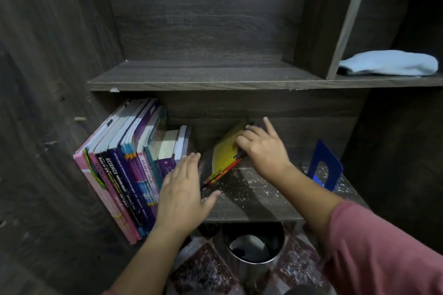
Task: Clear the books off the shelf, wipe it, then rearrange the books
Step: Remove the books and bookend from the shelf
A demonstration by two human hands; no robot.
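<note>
The right hand [261,148] grips a thin yellow book [224,151] on the dusty dark wooden shelf [259,199]; the left hand [184,189] lies flat against the row of colourful books [129,163]; clearing looks half done; next, lift the yellow book out.

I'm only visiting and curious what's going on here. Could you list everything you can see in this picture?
row of books: about a dozen, pink, purple, blue and black, leaning left on the lower board.
yellow book: one, yellow, tilted mid-board, apart from the row.
bookend: one, blue, upright at the lower board's right end.
cloth: one, light blue, in the upper right compartment.
shelf unit: one, dark wood, white specks on the lower board.
bin: one, shiny metal, on the floor below.
left hand: fingers straight, at the row's right end.
right hand: grips the yellow book; pink sleeve.
</note>
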